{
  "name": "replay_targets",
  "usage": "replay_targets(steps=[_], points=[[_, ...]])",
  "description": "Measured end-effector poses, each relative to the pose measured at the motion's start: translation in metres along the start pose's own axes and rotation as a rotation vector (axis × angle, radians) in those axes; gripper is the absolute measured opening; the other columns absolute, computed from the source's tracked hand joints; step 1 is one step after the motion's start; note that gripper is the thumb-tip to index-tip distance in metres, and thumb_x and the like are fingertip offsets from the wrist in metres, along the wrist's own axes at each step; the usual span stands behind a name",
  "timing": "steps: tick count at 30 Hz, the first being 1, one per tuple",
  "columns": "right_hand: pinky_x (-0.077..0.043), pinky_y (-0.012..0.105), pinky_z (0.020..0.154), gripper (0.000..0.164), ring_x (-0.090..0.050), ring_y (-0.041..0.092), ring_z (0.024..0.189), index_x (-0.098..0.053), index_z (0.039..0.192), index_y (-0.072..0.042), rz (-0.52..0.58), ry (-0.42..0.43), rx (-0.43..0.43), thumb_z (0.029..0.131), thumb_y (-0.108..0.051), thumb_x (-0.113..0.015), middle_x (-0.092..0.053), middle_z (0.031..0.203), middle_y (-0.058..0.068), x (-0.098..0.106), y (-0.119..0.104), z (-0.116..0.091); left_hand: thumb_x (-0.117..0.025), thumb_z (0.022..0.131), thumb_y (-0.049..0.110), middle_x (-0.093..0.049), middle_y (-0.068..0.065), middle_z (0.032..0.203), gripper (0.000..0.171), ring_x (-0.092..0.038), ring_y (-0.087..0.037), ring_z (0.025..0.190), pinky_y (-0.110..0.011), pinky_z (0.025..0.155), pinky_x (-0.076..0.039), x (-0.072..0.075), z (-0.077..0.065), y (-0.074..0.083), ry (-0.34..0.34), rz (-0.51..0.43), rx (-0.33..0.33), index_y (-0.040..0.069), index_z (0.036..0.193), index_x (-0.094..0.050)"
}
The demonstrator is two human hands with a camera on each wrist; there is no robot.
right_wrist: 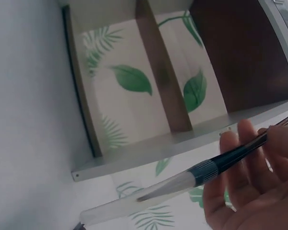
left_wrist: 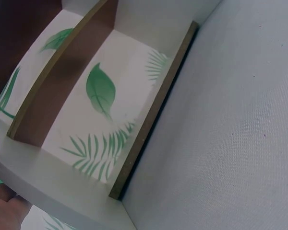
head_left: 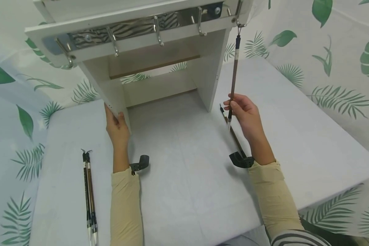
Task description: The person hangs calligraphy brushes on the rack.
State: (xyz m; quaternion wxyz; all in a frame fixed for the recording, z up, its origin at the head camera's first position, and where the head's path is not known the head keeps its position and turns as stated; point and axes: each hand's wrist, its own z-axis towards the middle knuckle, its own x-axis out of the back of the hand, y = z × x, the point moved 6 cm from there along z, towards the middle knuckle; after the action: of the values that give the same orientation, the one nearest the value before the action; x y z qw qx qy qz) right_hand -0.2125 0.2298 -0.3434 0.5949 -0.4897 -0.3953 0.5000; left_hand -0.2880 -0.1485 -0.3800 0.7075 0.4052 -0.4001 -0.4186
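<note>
My right hand point(head_left: 246, 114) pinches the lower shaft of a calligraphy brush point(head_left: 234, 75). Its cord loop is at the rightmost metal hook point(head_left: 240, 24) of the white shelf unit point(head_left: 213, 73), and the brush hangs nearly upright. In the right wrist view, a clear cap point(right_wrist: 134, 206) covers the brush's pale, pointed tip. My left hand point(head_left: 118, 131) grips the front edge of the unit's left side panel, thumb inside and fingers outside; the left wrist view shows part of that hand point(left_wrist: 7, 208) at the panel.
Another brush point(head_left: 235, 138) lies on the white-covered table point(head_left: 178, 191) below my right hand, partly hidden by the wrist camera. Left of my left forearm lie several capped brushes point(head_left: 90, 191) side by side. More hooks point(head_left: 158, 31) line the unit's front rail.
</note>
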Motion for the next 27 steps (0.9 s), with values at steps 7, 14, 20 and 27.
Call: replay_targets(steps=[7, 14, 20, 27], points=[[-0.043, 0.027, 0.097, 0.028, -0.057, 0.005, 0.107, -0.055, 0.125, -0.014, -0.207, 0.036, -0.120, 0.099, -0.012, -0.048, -0.063, 0.115, -0.004, 0.004, 0.007, 0.000, -0.040, 0.100, 0.011, -0.027, -0.005, 0.156, 0.060, -0.029, -0.022, 0.142, -0.042, 0.115, -0.031, 0.000, 0.003, -0.008, -0.001, -0.004, -0.022, 0.022, 0.153, -0.014], [-0.040, 0.039, 0.108, 0.035, -0.051, 0.014, 0.122, -0.050, 0.134, -0.012, -0.330, 0.063, -0.192, 0.100, -0.018, -0.046, -0.054, 0.134, 0.009, 0.010, 0.009, 0.002, -0.040, 0.101, 0.010, -0.027, -0.007, 0.156, 0.060, -0.030, -0.023, 0.142, -0.041, 0.115, -0.032, 0.000, 0.004, -0.008, 0.000, 0.003, -0.021, 0.020, 0.154, -0.014], [-0.042, 0.040, 0.104, 0.038, -0.052, 0.020, 0.120, -0.050, 0.133, -0.008, -0.481, 0.058, -0.221, 0.100, -0.025, -0.046, -0.054, 0.133, 0.012, 0.028, 0.012, 0.001, -0.040, 0.101, 0.011, -0.027, -0.005, 0.156, 0.060, -0.029, -0.021, 0.142, -0.040, 0.115, -0.031, -0.001, 0.004, -0.010, -0.003, -0.003, -0.012, 0.021, 0.153, -0.014], [-0.039, 0.055, 0.103, 0.044, -0.045, 0.037, 0.126, -0.048, 0.135, -0.005, -0.699, 0.006, -0.306, 0.100, -0.031, -0.043, -0.049, 0.137, 0.020, 0.045, 0.021, 0.003, -0.039, 0.101, 0.014, -0.027, -0.006, 0.156, 0.059, -0.030, -0.021, 0.142, -0.039, 0.115, -0.032, -0.001, 0.003, -0.008, 0.000, 0.012, -0.008, 0.022, 0.154, -0.013]])
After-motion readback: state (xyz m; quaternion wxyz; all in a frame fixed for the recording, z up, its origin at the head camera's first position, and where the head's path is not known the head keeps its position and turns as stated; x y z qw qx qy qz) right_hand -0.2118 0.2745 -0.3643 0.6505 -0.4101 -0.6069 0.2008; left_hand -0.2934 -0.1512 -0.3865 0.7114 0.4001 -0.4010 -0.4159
